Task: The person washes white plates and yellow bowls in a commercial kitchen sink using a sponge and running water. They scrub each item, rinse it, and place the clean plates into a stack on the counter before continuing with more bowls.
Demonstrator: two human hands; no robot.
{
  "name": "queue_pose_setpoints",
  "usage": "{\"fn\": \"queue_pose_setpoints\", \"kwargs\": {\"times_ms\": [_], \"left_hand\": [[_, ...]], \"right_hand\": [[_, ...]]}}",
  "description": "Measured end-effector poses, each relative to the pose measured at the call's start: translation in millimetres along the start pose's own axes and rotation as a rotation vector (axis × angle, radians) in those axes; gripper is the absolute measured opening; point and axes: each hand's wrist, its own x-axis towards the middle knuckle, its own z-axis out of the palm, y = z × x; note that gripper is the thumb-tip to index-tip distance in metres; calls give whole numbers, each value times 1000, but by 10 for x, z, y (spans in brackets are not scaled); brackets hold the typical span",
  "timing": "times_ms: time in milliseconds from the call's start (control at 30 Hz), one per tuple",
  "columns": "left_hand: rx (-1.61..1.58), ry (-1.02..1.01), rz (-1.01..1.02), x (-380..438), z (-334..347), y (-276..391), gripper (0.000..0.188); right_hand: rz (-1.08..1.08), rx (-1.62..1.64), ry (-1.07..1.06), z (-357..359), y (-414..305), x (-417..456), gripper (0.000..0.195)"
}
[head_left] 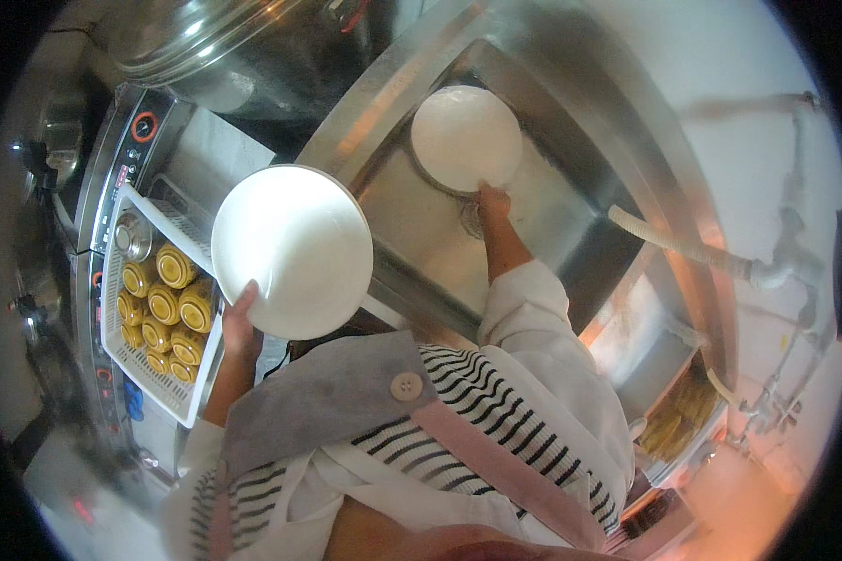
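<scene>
My left hand (242,319) grips a round white plate (292,252) by its lower left rim, thumb on the face, between a white basket and the sink. Another round white plate (466,139) is over the far end of the stainless steel sink basin (435,256). My right hand (492,203) holds that plate at its near edge; the fingers beneath are hidden. Just under the right hand, a round drain strainer (471,219) shows on the basin floor.
Left of me, a white plastic basket (207,379) holds several yellow-topped jars (163,303) and a metal container (134,235). A large metal pot (231,63) stands at the upper left. A ribbed hose (680,245) reaches over the basin's right rim. A second basin (635,336) lies at right.
</scene>
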Motion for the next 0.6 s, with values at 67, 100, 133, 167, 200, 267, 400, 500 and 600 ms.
{"fn": "queue_pose_setpoints", "kwargs": {"times_ms": [67,100,133,167,200,267,400,500,600], "left_hand": [[-32,-6,5,8,-21,-4,54],[-57,3,14,-7,-37,-6,54],[-89,8,24,-10,-55,-18,54],[-93,4,34,-1,-87,-40,55],[-95,-9,38,21,-120,-55,56],[-89,-77,36,85,-93,-38,57],[-98,-102,99,16,-100,-29,59],[-96,-118,85,-10,-82,-17,61],[-43,-119,63,-116,11,104,65]], "right_hand": [[-66,-46,27,-97,-98,-34,39],[-42,-23,40,-197,-299,-116,40],[-19,-2,57,-330,-523,-211,41],[19,47,82,-500,-839,-357,42],[64,95,115,-636,-1015,-475,43],[-117,-147,278,-858,-924,-226,41],[-168,-305,297,-1329,-1900,-816,39],[-229,-550,399,-1704,-2338,-1388,37],[-438,-854,349,-2143,-2518,-1841,33]]}}
